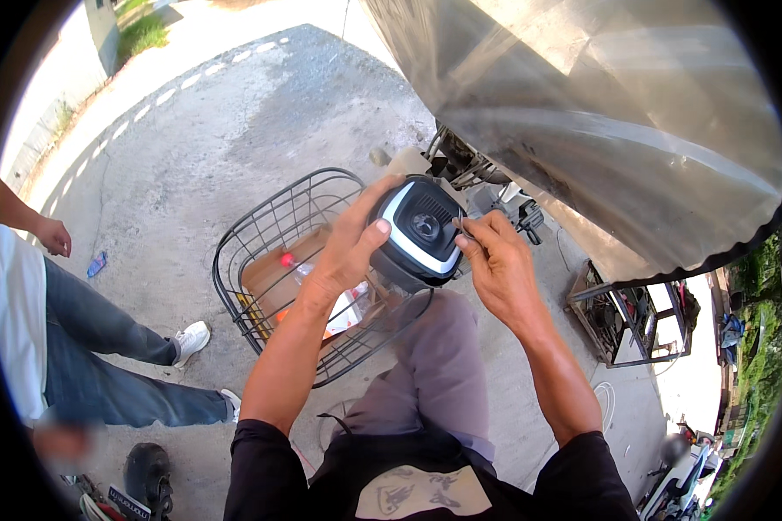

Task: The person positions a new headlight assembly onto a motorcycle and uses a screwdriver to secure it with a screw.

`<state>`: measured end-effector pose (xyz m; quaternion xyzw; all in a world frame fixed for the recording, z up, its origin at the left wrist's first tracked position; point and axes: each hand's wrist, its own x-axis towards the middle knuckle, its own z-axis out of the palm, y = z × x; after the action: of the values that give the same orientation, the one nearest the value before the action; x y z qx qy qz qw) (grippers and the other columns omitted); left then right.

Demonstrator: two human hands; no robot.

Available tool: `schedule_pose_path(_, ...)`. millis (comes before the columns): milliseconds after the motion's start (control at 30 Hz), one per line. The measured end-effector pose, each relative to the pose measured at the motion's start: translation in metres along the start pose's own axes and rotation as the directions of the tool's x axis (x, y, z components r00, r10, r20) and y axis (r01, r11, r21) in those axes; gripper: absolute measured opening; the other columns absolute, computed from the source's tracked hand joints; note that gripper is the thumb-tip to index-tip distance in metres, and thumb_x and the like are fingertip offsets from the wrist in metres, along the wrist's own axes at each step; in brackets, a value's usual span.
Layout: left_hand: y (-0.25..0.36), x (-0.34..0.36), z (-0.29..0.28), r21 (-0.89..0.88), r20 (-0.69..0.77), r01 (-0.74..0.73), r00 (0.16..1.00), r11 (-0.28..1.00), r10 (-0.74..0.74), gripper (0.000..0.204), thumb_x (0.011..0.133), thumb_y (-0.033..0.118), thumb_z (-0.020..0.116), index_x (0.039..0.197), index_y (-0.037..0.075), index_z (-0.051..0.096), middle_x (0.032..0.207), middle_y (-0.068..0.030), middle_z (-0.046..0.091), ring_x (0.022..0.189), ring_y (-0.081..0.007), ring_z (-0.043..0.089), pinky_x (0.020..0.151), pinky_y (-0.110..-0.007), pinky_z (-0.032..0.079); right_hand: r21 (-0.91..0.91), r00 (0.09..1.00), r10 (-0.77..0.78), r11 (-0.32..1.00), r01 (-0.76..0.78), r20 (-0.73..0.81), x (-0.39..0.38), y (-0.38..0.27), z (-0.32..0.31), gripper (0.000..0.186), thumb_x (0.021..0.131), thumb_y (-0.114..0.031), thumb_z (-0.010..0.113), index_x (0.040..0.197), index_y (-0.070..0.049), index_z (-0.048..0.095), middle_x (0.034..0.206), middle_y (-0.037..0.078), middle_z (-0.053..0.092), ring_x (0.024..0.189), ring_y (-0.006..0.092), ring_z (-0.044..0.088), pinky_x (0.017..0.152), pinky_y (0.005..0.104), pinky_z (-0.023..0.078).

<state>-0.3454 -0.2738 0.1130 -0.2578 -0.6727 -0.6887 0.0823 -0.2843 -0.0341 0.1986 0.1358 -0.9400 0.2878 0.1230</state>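
Note:
A rounded black housing (pixel 399 263) with a silver-white curved trim and a round, lens-like centre is held up in front of me, above my knee. My left hand (pixel 354 239) grips it from the left side, thumb on its front face. At its right edge, my right hand (pixel 498 260) is closed in a pinch against the face. Something thin seems to show between thumb and forefinger, too small to name. Below and left is a black wire basket (pixel 226 282) holding an open cardboard box (pixel 265 273) and a clear bottle with a red cap (pixel 288 260).
A person in jeans (pixel 104 347) stands at the left. Overhead right hangs a large grey plastic sheet (pixel 599 130), with vehicle parts (pixel 460 161) beneath its near corner. A metal-framed crate (pixel 630 321) stands on the concrete at right; a parked motorbike (pixel 682 473) is lower right.

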Motion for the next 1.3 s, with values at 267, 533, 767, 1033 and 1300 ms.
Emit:
schedule_pose_path(267,-0.002,0.000,-0.004,-0.020,0.076,-0.014,0.997,1.000,0.016,0.088,0.100,0.057,0.054,0.163,-0.005,0.048,0.160,-0.0259,0.057,0.152,-0.0370,0.052,0.128,-0.044,0.036,0.178,0.991,-0.056,0.981,0.077,-0.121,-0.027,0.012,0.032,0.044,0.086,-0.025,0.096,0.117,0.001,0.079,0.112,0.012,0.061,0.091,0.0279,0.074,0.076,0.0392,0.059)
schedule_pose_path(533,-0.001,-0.003,0.005,-0.008,0.004,0.026,1.000,1.000,-0.026,0.085,0.102,0.056,0.054,0.162,-0.004,0.049,0.159,-0.0231,0.058,0.149,-0.0338,0.054,0.127,-0.042,0.037,0.202,0.992,-0.045,0.977,0.068,-0.117,-0.034,0.013,0.040,0.041,0.089,-0.025,0.094,0.116,0.001,0.079,0.112,0.013,0.060,0.090,0.0279,0.075,0.074,0.0398,0.060)
schedule_pose_path(767,-0.006,-0.003,0.012,0.014,-0.061,0.012,0.998,1.000,-0.011,0.082,0.102,0.057,0.051,0.158,-0.003,0.050,0.150,-0.0210,0.062,0.142,-0.0294,0.057,0.123,-0.040,0.040,0.177,0.995,-0.074,0.980,0.085,-0.069,-0.037,0.010,0.016,0.028,0.106,-0.021,0.075,0.126,-0.001,0.075,0.114,0.015,0.064,0.091,0.0318,0.075,0.077,0.0444,0.059)
schedule_pose_path(1033,-0.001,-0.004,0.009,0.055,-0.019,0.051,0.999,0.997,-0.050,0.094,0.091,0.055,0.069,0.162,-0.002,0.046,0.157,-0.0264,0.056,0.148,-0.0386,0.054,0.126,-0.046,0.039,-0.099,0.982,-0.076,0.991,0.094,0.176,-0.044,0.016,-0.023,0.011,0.105,-0.016,0.069,0.109,-0.005,0.069,0.099,0.010,0.070,0.089,0.0333,0.075,0.071,0.0476,0.055)
schedule_pose_path(1300,-0.004,-0.004,0.012,0.072,-0.042,-0.006,0.999,0.997,0.009,0.097,0.087,0.044,0.079,0.164,-0.003,0.043,0.155,-0.0272,0.057,0.147,-0.0370,0.055,0.126,-0.045,0.040,-0.341,0.851,-0.384,0.795,0.502,0.358,-0.020,0.002,-0.037,0.007,0.097,-0.010,0.070,0.103,-0.010,0.067,0.100,0.005,0.068,0.090,0.0267,0.074,0.066,0.0445,0.056)
